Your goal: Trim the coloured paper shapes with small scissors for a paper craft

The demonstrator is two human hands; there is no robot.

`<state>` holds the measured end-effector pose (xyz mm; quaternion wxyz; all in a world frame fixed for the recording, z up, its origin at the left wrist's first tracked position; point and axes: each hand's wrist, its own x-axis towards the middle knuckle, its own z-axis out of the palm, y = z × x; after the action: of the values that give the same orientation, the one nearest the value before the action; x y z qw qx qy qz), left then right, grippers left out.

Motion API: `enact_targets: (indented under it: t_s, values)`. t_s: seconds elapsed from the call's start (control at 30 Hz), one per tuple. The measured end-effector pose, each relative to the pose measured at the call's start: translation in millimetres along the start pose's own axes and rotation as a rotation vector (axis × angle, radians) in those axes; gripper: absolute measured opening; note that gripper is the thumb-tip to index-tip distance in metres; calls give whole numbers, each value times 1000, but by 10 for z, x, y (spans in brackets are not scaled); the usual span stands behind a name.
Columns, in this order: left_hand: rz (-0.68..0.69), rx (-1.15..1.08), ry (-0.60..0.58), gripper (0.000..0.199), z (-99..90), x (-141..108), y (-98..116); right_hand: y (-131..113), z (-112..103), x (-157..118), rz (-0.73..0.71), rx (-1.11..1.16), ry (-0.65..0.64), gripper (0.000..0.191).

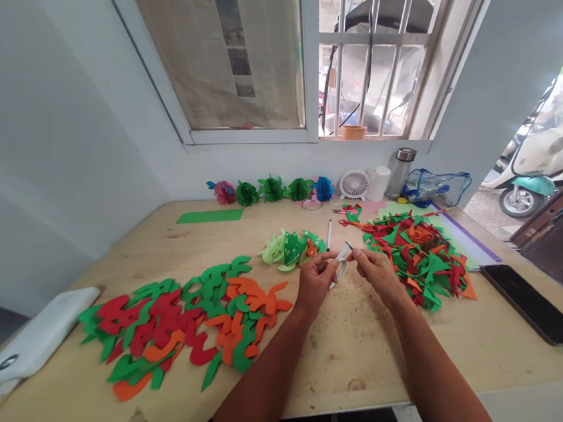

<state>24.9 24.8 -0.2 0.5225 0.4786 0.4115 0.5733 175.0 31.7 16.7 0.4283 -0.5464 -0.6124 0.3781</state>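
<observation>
Over the middle of the wooden table, my left hand pinches a small white strip that is curled into a loop. Close to its right, my right hand has its fingers pressed together on a thin dark-tipped thing, too small to name, that touches the strip's upper end. Red, orange and green cut shapes lie in a wide pile to the left of my arms. Pointed scraps of the same colours are heaped to the right of my hands.
Behind my hands are green dotted pieces and a white pen. Paper flowers, a small fan and a bottle line the wall. A phone lies right, a white device left.
</observation>
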Motion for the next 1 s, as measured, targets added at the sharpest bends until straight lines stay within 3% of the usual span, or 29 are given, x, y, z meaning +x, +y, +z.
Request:
enact_targets:
  t_s: [0.4,0.53,1.0]
  values:
    - [42,18,25,28,-6,10,-21,-46,-5,-3,-85,-144,111,41]
    - [43,-35,55,32,-8,16,-22,-114,10,-38,-134,-175,65,37]
    - [65,-30,-31,32,-4,18,-63,-136,29,-49,-182,-167,21,36]
